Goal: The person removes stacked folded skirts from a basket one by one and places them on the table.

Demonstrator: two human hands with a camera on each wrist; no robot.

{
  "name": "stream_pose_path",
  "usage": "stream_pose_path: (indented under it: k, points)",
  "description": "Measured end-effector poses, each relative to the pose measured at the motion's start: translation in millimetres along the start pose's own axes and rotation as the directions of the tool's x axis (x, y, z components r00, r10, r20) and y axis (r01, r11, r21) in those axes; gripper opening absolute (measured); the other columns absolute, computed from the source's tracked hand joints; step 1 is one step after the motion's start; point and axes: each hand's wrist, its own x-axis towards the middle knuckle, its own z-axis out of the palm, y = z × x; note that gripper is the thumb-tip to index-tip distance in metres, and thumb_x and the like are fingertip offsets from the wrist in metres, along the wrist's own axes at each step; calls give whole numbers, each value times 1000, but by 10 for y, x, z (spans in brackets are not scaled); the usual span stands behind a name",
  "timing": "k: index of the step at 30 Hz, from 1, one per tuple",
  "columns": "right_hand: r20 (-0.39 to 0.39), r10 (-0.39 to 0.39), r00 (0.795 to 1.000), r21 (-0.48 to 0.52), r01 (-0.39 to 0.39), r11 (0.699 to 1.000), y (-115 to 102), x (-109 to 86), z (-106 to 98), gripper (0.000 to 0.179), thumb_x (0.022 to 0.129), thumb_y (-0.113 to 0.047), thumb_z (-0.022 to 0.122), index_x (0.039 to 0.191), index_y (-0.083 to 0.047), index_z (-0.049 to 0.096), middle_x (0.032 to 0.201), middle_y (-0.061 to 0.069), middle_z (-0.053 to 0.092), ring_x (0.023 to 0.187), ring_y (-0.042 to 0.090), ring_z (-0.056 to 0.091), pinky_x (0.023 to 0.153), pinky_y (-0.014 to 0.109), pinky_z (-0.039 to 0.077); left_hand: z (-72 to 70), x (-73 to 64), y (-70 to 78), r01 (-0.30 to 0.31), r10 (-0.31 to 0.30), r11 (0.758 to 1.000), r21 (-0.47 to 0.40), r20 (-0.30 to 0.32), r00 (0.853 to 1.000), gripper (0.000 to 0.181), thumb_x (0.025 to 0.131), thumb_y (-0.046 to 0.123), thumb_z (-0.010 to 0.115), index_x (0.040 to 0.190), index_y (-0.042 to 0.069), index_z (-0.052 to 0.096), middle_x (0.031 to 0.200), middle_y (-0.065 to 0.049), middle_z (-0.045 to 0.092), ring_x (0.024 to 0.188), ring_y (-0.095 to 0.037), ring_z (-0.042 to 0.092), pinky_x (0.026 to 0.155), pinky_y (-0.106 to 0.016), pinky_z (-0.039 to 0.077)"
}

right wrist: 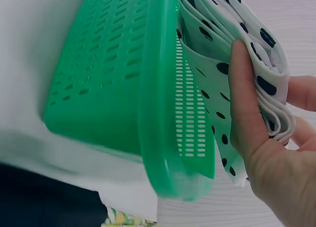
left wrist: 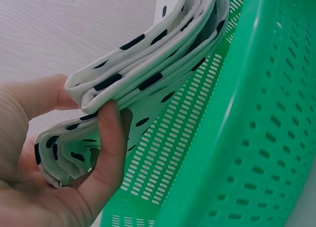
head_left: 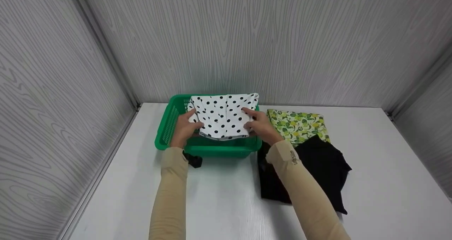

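Note:
A folded white cloth with black polka dots (head_left: 222, 116) is held over the green plastic basket (head_left: 215, 151). My left hand (head_left: 184, 127) grips its left edge, and in the left wrist view the thumb and fingers pinch the layered folds (left wrist: 133, 54). At the opposite edge my right hand (head_left: 262, 125) grips the cloth; the right wrist view shows its fingers around the stacked layers (right wrist: 247, 44). The basket has slotted walls, and the cloth hides much of its inside.
Right of the basket lies a folded cloth with a lemon print (head_left: 298, 125). A black cloth (head_left: 323, 166) lies nearer on the white table (head_left: 222, 197), partly under my right forearm. Grey wood-grain panels (head_left: 240, 42) stand behind and at both sides.

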Motion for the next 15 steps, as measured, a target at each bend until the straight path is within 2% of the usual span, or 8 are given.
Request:
stream_pose_path:
  k: [4,9,15]
  points:
    - [-19,-29,999,-19,29,999,-13,-59,-93,76,87,13,55,157,-13,41,148,17,49,88,23,63,63,28,55,90,-36,52,-12,12,1000,-11,-11,1000,74,93,0,65,159,9,34,162,-13,32,117,-28,60,90,-43,56]
    - [-29,-62,998,-42,60,997,-35,-160,-233,76,87,13,55,157,-12,40,149,18,48,96,25,64,66,29,58,225,-76,114,-46,45,998,-33,-18,999,74,91,0,66,158,9,36,162,-12,31,117,-28,61,87,-41,57]
    - [-57,-99,993,-32,98,995,-66,-275,-424,76,86,13,54,157,-11,40,145,20,50,87,21,64,59,26,55,412,-125,214,-100,99,995,-30,-37,994,75,88,-1,68,157,8,39,162,-12,32,118,-31,60,80,-39,59]
